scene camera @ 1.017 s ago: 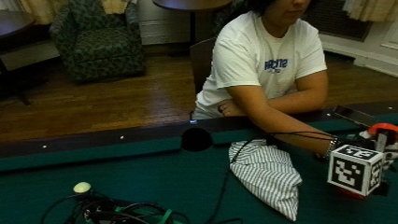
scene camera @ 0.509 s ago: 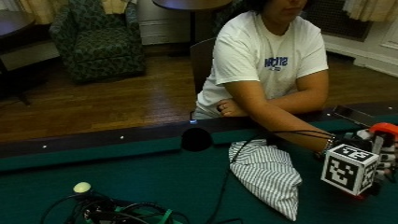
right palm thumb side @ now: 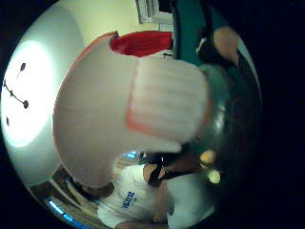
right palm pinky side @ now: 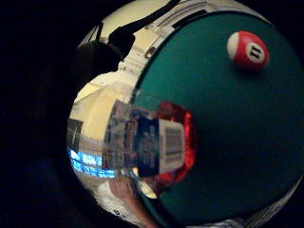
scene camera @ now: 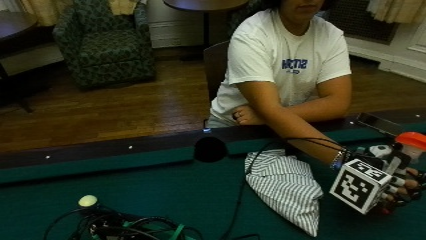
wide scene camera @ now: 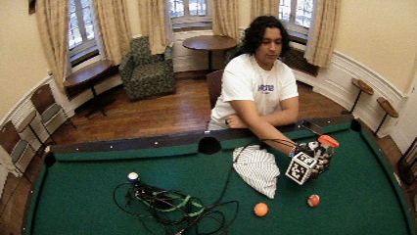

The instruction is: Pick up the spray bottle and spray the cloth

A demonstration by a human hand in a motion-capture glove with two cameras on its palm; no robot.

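Spray bottle [scene camera: 407,150] gripped by right hand [scene camera: 398,182] fingers; only the palm view shows its barcode label [right palm pinky side: 172,145].

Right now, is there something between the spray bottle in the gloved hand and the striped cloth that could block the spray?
Nothing visible does. The right hand holds the spray bottle up beside the cloth, with only bare green table between them. The two balls lie on the felt nearer the camera in the wide outside view, off that line.

Counter [scene camera: 133,185]: matt green felt. Cloth [scene camera: 286,185]: soft striped fabric. Spray bottle [right palm pinky side: 156,145]: clear glossy plastic, paper label. Ball [right palm pinky side: 248,51]: smooth, glossy. Floor [scene camera: 120,110]: polished wood.
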